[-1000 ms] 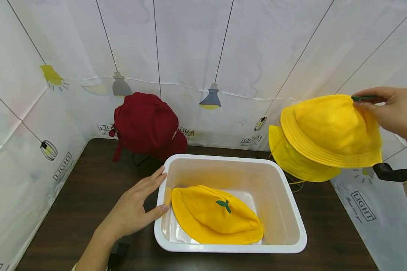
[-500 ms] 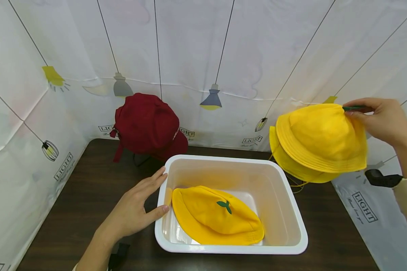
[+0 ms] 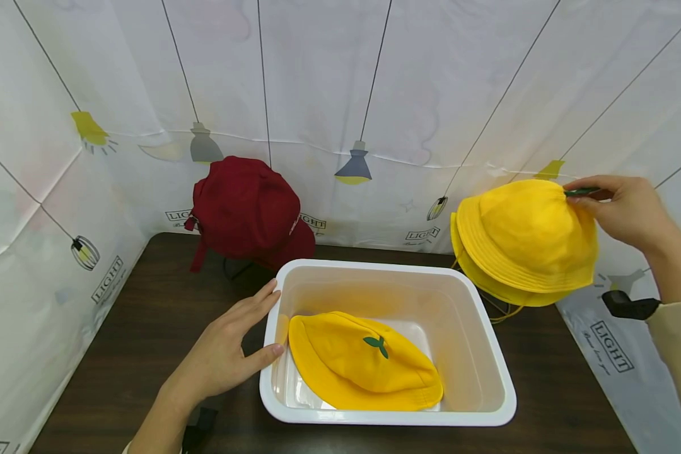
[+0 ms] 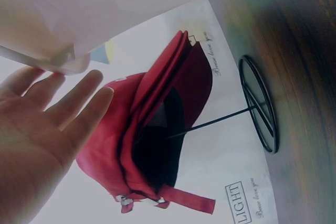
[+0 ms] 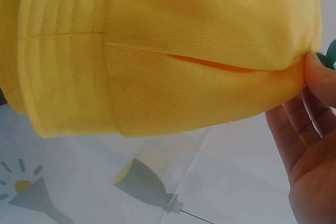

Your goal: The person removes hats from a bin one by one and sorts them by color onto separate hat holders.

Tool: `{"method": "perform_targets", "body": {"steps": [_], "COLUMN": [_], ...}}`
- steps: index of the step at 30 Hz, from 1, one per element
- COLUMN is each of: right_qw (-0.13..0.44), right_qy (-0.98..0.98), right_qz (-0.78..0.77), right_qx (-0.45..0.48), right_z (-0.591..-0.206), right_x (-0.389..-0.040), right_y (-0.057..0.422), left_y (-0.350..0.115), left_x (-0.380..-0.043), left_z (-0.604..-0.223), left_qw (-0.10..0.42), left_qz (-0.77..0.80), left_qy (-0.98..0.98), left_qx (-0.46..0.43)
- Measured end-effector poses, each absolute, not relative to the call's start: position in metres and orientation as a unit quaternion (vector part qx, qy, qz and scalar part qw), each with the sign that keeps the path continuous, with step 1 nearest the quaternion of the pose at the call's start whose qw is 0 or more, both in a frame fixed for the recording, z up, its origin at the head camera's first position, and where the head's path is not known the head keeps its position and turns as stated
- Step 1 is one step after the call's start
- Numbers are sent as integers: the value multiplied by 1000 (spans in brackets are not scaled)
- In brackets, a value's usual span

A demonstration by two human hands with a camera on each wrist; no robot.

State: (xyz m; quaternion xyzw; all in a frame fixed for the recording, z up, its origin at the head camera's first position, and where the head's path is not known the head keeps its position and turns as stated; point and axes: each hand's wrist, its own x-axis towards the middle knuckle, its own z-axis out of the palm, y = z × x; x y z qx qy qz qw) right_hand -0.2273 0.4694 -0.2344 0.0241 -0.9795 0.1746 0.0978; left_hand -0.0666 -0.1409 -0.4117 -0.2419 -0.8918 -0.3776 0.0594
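My right hand [image 3: 624,208] pinches the green leaf tag [image 3: 582,192] at the crown of a yellow bucket hat [image 3: 530,233]. That hat sits over a second yellow hat [image 3: 499,292], whose edge shows beneath its brim. Seen from the right wrist, the thumb [image 5: 320,77] presses at the crown beside the green tag. My left hand [image 3: 224,347] rests on the left rim of a white plastic bin [image 3: 507,384], fingers fairly straight. Inside the bin lies another yellow hat [image 3: 363,366] with a green sprout on it.
A dark red cap [image 3: 246,208] hangs at the back left on a black wire stand [image 4: 257,106]. The dark wooden table [image 3: 113,353] ends at a white printed cloth [image 3: 318,75] behind. A yellow cord [image 3: 507,314] dangles below the right-hand hats.
My right hand has moved left and down with the upper yellow hat, which now covers more of the hat beneath. The left hand and the bin stay nearly the same.
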Motion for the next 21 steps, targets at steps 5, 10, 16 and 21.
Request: {"method": "perform_targets", "body": {"steps": [5, 10, 16, 21], "right_qw": [96, 88, 85, 79], "right_qy": [-980, -980, -981, -983], "right_qz": [173, 180, 172, 167], "right_qx": [23, 19, 18, 13], "right_z": [-240, -243, -248, -249], "right_x": [-225, -223, -218, -217], "right_y": [474, 475, 475, 473], "left_y": [-141, -141, -140, -140], "left_x": [-67, -67, -67, -66], "left_z": [-412, -413, -412, -411], "left_qw": [61, 60, 55, 52], "left_qz": [-377, -376, -378, -378], "left_qy": [-892, -892, -893, -894], "left_qx": [-243, -242, -239, -236]}}
